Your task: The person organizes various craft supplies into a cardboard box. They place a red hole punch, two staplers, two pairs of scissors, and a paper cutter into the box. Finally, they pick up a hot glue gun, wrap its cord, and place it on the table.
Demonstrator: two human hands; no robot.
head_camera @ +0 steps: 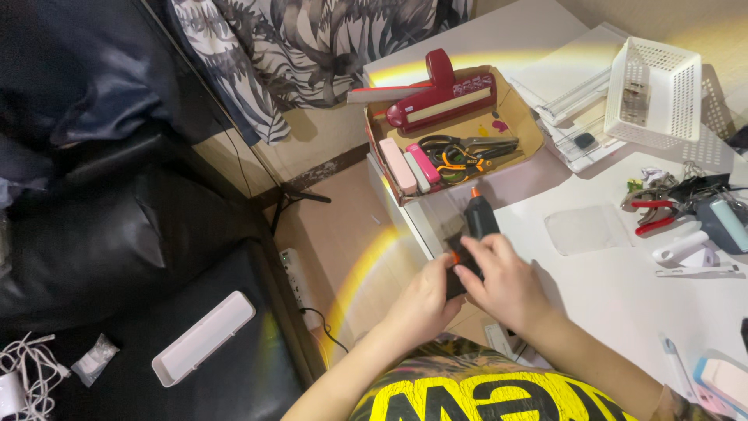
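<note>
A black glue gun point(477, 220) with an orange nozzle points away from me at the near left edge of the white table point(623, 288). My left hand point(425, 300) grips its handle from below, at the table's edge. My right hand point(506, 281) lies over the rear of the gun body, fingers wrapped on it. The lower part of the handle is hidden by both hands.
A cardboard box point(530, 129) behind the gun holds a red paper punch point(444, 97), scissors point(460, 152) and pink erasers. A white mesh basket point(654, 93) stands far right, with red pliers point(654, 214) and small tools nearby. A black sofa point(117, 234) carries a white tray point(204, 337).
</note>
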